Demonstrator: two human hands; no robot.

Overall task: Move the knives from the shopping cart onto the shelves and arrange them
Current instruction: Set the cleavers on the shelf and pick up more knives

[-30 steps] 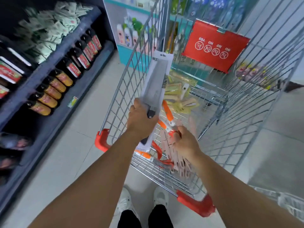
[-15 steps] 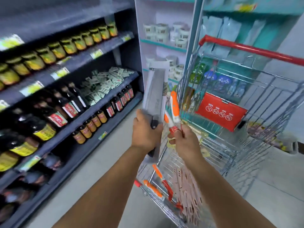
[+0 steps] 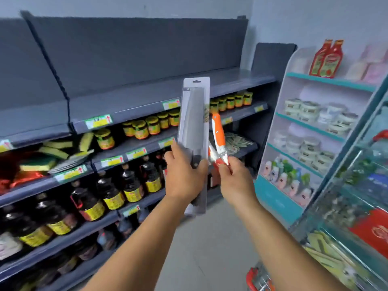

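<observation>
Between the two raised hands and the dark shelves (image 3: 147, 95), the left hand (image 3: 184, 175) has its grip clamped on the handle end of a packaged cleaver (image 3: 194, 124), held upright. The right hand (image 3: 235, 181) pinches the lower ends of two orange-handled knives (image 3: 218, 135). The cleaver's card is stiff but slick and probably top-heavy, so holding low at the handle suits it; the small knives look light. The cart (image 3: 259, 279) sits below right.

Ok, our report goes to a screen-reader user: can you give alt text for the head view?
A person's left hand holds a packaged cleaver upright while the right hand pinches two orange-handled knives, both raised before dark store shelves stocked with jars and sauce bottles.
</observation>
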